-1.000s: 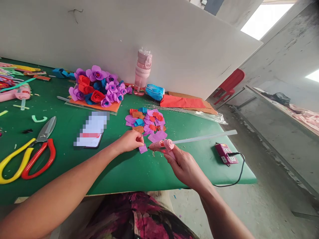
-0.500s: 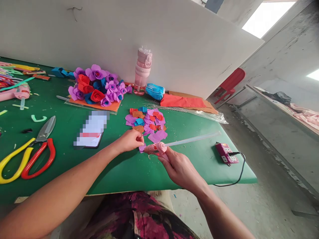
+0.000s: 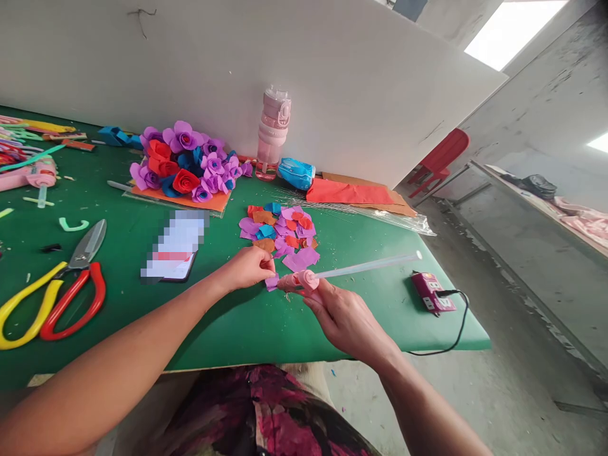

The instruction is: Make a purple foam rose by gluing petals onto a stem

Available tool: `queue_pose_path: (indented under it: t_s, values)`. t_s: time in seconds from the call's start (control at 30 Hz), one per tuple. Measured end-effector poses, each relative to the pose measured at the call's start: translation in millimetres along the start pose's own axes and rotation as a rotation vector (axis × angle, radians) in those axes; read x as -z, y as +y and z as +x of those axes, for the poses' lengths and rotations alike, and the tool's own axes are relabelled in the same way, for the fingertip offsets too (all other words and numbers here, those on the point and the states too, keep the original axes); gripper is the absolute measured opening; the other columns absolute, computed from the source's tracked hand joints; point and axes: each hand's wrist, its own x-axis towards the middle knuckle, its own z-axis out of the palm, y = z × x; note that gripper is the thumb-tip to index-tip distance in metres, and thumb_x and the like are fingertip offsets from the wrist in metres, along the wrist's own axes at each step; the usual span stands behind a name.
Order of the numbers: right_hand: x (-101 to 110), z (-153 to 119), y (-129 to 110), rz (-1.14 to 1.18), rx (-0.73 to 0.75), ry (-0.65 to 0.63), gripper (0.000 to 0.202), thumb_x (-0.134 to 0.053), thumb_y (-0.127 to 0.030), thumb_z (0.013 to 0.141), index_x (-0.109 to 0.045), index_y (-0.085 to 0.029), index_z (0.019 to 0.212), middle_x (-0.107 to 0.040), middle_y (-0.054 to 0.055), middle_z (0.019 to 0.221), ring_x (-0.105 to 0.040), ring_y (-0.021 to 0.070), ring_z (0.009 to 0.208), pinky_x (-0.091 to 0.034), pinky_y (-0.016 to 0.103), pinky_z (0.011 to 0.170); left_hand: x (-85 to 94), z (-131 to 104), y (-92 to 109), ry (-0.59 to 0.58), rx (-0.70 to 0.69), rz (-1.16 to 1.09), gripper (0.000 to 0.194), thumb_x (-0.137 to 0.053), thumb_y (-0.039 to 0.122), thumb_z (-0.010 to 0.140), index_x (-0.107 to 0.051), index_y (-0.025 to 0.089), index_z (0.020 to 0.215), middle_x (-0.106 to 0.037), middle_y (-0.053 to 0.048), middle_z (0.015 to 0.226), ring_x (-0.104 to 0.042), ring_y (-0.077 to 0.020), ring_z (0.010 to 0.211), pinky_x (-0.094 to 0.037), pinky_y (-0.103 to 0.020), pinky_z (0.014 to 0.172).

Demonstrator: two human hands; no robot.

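- The left hand [image 3: 249, 267] has its thumb and fingers drawn together at the upper edge of a small purple paper piece [image 3: 271, 283]; the piece lies low over the green table [image 3: 228, 345], in front of the person; whether it touches the surface, I cannot tell.
- The right hand [image 3: 346, 318] is wrapped around the grip of a pink glue gun [image 3: 303, 280]; the nozzle points left at the purple paper piece, so close that contact cannot be told; a long translucent glue stick [image 3: 368, 265] juts from its back, toward the right.
- The two hands are near each other but not touching; the paper piece and the gun's front lie between them.
- Just beyond them lies a patch of loose cut petals [image 3: 301, 260], purple, red, blue and brown, some overlapping.
- Farther back, finished paper flowers [image 3: 185, 182] in purple, red and blue are heaped on an orange sheet [image 3: 215, 204]; a pink bottle [image 3: 272, 140] stands upright to their right; a blue packet [image 3: 297, 173] lies beside it, next to red paper [image 3: 351, 192].
- To the left, a phone [image 3: 177, 247] lies flat; scissors [image 3: 90, 244] with yellow and red handles lie farther left, blades together.
- On the right, a purple box [image 3: 432, 292] has a black cable [image 3: 462, 334] plugged in.
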Motion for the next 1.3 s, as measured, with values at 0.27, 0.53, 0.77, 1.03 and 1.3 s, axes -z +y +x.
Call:
queue_pose_path:
  t_s: [0.27,0.53,0.77,1.03,1.3]
  values:
    - [1.3,0.1,1.5,-0.01,-0.028,-0.001,0.019,-0.036,-0.031,0.094,-0.05,-0.018,0.097,-0.064,0.003,0.072,-0.06,0.0188,0.062,-0.029,0.025,0.054,-0.7,0.7,-0.5,-0.002,-0.004,0.001,0.013,-0.055,0.021,0.063,-0.067,0.016,0.065,-0.068,-0.001,0.064,-0.062,-0.0177,0.065,-0.039,-0.024,0.056]
    - [1.9,0.3,2.2,0.013,-0.007,0.026,0.019,-0.037,-0.03,0.095,-0.051,-0.019,0.102,-0.068,0.005,0.083,-0.063,0.0192,0.068,-0.032,0.024,0.056,-1.1,1.5,-1.7,-0.001,-0.009,-0.012,0.01,-0.056,0.021,0.062,-0.065,0.017,0.063,-0.068,-0.001,0.062,-0.062,-0.0174,0.064,-0.039,-0.024,0.056]
    - [2.5,0.2,4.0,0.017,0.011,0.038,0.026,-0.035,-0.029,0.096,-0.05,-0.02,0.115,-0.07,0.005,0.088,-0.065,0.019,0.071,-0.035,0.024,0.059,-1.5,1.3,-2.0,0.005,-0.01,-0.011,0.011,-0.056,0.022,0.062,-0.065,0.017,0.062,-0.068,-0.001,0.062,-0.062,-0.0178,0.065,-0.039,-0.024,0.056]
    - [2.2,-0.6,3.8,0.027,0.009,0.048,0.027,-0.036,-0.029,0.096,-0.051,-0.021,0.117,-0.07,0.005,0.091,-0.066,0.0199,0.076,-0.037,0.024,0.061,-1.7,2.3,-2.4,0.006,-0.017,-0.002,0.011,-0.055,0.022,0.062,-0.065,0.017,0.063,-0.068,-0.001,0.062,-0.062,-0.0173,0.064,-0.04,-0.024,0.057]
    - [1.7,-2.9,6.5,0.095,0.006,0.063,0.024,-0.036,-0.029,0.095,-0.053,-0.02,0.108,-0.069,0.006,0.089,-0.062,0.0177,0.069,-0.038,0.024,0.059,-1.1,1.5,-1.8,-0.001,-0.015,-0.009,0.012,-0.054,0.023,0.062,-0.065,0.017,0.062,-0.069,-0.001,0.063,-0.063,-0.018,0.065,-0.04,-0.024,0.056]
